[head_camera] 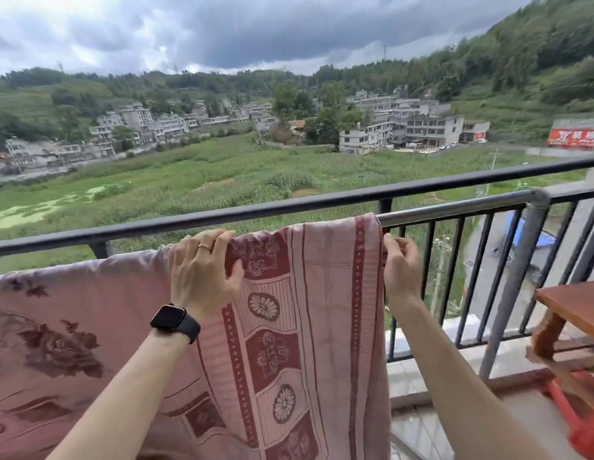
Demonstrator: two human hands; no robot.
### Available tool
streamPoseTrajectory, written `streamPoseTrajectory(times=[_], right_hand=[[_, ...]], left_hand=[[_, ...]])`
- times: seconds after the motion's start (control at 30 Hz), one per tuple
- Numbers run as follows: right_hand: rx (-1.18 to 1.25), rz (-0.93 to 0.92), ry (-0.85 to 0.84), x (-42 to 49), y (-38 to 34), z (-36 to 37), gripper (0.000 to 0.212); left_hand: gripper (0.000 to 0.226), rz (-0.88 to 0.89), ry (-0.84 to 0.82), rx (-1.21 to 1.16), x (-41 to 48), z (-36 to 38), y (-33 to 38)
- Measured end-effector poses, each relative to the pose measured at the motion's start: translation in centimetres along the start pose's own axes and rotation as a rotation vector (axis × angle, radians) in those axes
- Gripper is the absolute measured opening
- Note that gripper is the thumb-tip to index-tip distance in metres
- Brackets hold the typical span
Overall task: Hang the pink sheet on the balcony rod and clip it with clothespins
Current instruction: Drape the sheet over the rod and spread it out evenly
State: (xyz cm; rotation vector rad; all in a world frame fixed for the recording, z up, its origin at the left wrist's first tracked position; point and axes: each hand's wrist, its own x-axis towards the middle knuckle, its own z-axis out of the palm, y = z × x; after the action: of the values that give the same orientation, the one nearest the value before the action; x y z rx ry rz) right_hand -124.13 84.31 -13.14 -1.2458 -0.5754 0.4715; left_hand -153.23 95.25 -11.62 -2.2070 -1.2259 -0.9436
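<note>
The pink sheet [325, 293] with dark red flower and border patterns hangs draped over the silver balcony rod [454, 207], covering it from the left edge to about the middle. My left hand [202, 270], with a ring and a black watch, grips the sheet's top fold on the rod. At the sheet's right edge my right hand [401, 263] pinches a small red clothespin [385, 250], mostly hidden by the fingers and the cloth.
A black balcony railing [289, 207] runs behind the rod, with vertical bars on the right. The rod's grey upright post [517, 287] stands at right. A wooden table [574, 310] and a red stool [584, 423] sit at the lower right.
</note>
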Motion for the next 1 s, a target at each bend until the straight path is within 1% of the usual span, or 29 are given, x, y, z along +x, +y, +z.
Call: streamPoseTrajectory(times=[0.03, 0.07, 0.17, 0.23, 0.3, 0.37, 0.47, 0.57, 0.63, 0.7, 0.73, 0.83, 0.87, 0.9, 0.93, 1.0], right_hand=[[0.037, 0.07, -0.008, 0.1, 0.3, -0.3, 0.019], [0.031, 0.124, -0.053, 0.2, 0.5, -0.3, 0.022], [-0.131, 0.193, -0.281, 0.7, 0.0, 0.0, 0.032], [-0.076, 0.283, -0.454, 1.0, -1.1, 0.1, 0.038], [-0.004, 0.342, -0.569, 0.9, -2.5, -0.3, 0.037], [-0.046, 0.254, -0.56, 1.5, -3.6, -0.9, 0.03], [-0.091, 0.058, -0.386, 3.0, -5.3, -1.4, 0.027], [-0.117, -0.006, -0.241, 3.2, -5.5, -0.5, 0.021], [-0.04, 0.05, -0.199, 2.7, -4.8, -0.3, 0.021], [0.083, 0.121, -0.217, 2.4, -4.3, -0.9, 0.021], [0.107, 0.126, -0.22, 2.3, -4.4, -1.2, 0.019], [0.088, 0.083, -0.21, 2.2, -5.1, -1.7, 0.017], [0.08, 0.091, -0.231, 2.0, -5.4, -1.6, 0.016], [0.092, 0.133, -0.28, 1.8, -5.2, -1.7, 0.015], [0.121, 0.213, -0.349, 1.5, -4.7, -1.7, 0.018], [0.206, 0.391, -0.451, 0.5, -3.2, -1.7, 0.033]], left_hand=[[0.054, 0.026, -0.002, -0.017, 0.5, -0.3, 1.2], [0.056, 0.051, -0.007, -0.039, 1.3, -0.5, 2.6], [0.059, 0.105, -0.056, -0.102, 3.4, 0.3, 7.0], [0.061, 0.115, -0.139, -0.095, 4.2, 1.4, 8.9], [0.059, 0.113, -0.184, -0.061, 4.4, 2.3, 8.9], [0.052, 0.122, -0.151, -0.049, 4.3, 2.6, 7.6], [0.038, 0.172, -0.062, -0.035, 4.0, 2.6, 5.2], [0.037, 0.213, -0.022, -0.024, 3.5, 2.5, 3.5], [0.033, 0.234, -0.011, -0.004, 3.1, 2.6, 2.6], [0.037, 0.283, 0.008, 0.013, 2.9, 2.7, 1.2], [0.04, 0.306, 0.019, 0.019, 2.8, 2.7, 0.5], [0.045, 0.316, 0.029, -0.013, 2.2, 2.6, -0.6], [0.045, 0.306, 0.022, -0.032, 2.1, 2.6, -0.6], [0.045, 0.282, 0.014, -0.039, 1.8, 2.5, -0.4], [0.045, 0.248, 0.003, -0.04, 1.7, 2.4, -0.1], [0.047, 0.169, -0.048, -0.037, 1.8, 2.0, 1.0]])
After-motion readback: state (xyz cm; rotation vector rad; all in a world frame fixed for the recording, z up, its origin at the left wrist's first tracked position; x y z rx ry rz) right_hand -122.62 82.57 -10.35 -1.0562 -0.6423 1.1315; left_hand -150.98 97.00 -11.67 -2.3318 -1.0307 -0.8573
